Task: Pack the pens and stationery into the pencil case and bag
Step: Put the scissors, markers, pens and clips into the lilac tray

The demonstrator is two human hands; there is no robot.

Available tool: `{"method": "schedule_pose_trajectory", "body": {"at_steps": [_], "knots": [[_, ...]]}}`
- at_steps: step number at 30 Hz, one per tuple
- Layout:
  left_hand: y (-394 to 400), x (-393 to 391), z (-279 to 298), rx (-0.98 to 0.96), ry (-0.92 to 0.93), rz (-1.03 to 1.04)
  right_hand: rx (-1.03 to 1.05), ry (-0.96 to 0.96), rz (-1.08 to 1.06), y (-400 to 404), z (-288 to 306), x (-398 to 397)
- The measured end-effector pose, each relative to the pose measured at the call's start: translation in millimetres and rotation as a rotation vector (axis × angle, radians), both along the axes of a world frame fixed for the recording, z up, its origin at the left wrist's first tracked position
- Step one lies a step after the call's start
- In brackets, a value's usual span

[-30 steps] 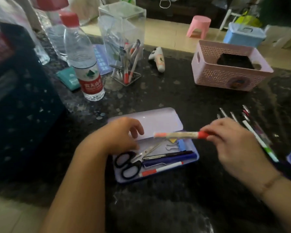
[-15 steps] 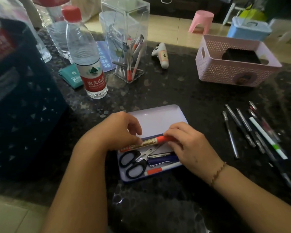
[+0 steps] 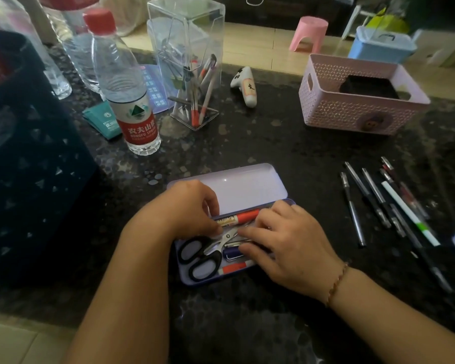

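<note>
Settling: both hands were easing the orange marker [image 3: 243, 216] into the open pencil case [image 3: 247, 187] mid-counter.
Fingers: left hand [image 3: 192, 206] pinched its near-left end; right hand [image 3: 286, 243] lay spread flat.
Risk: marker probably rides up on the scissors [image 3: 205, 254], so the lid might not shut.

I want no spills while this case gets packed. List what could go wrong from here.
1. The pencil case already holds scissors and several pens; the red marker both hands are pressing in may sit proud, so the lid might not shut.
2. Loose pens lie near the right forearm; a sweep could roll them.
3. The water bottle stands close by the left arm and might be knocked over.
</note>
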State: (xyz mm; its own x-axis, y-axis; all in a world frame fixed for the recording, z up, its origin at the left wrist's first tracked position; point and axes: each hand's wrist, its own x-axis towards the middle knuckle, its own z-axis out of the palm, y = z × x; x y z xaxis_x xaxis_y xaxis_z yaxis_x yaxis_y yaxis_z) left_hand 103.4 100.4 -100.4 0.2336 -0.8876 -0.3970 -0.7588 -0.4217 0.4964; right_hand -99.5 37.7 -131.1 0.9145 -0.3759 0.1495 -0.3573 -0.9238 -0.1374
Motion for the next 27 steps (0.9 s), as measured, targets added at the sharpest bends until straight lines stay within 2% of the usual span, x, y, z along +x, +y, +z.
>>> {"method": "schedule_pose_trajectory", "body": {"at_steps": [6, 19, 27], "knots": [[-3, -1, -3, -0.022, -0.046, -0.008, -0.016, 0.092, -0.058, 5, -2, 0], [-6, -1, -8, -0.029, -0.054, -0.011, 0.014, 0.091, -0.073, 10, -6, -4], [-12, -10, -15, -0.110, -0.055, -0.066, 0.010, 0.098, -0.131, 7, -4, -2]]}}
